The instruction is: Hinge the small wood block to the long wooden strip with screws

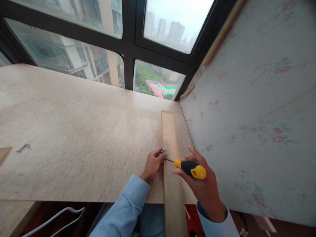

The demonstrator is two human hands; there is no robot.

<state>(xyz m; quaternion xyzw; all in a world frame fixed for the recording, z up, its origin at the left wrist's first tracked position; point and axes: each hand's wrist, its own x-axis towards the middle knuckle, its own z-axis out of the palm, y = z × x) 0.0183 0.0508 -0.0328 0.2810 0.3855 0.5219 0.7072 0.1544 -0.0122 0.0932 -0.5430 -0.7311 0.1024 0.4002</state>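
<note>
A long pale wooden board [170, 138] lies on the stone-patterned counter and juts past its front edge. At the board's left edge, my left hand [154, 163] pinches a small metal bracket [164, 151] against the wood; its exact shape is partly covered by my fingers. My right hand [204, 184] holds a yellow and black screwdriver [190, 168] by its handle, over the board. The screwdriver's thin shaft points left, and its tip reaches the spot beside my left thumb. Any screw there is too small to make out.
On the left of the counter [74, 131] lie a small metal piece [24, 147] and the corner of a wooden piece [4, 153]. A flower-papered wall [247, 131] stands close on the right. Dark-framed windows [129, 49] run along the back. A white tube [61, 214] shows below the counter.
</note>
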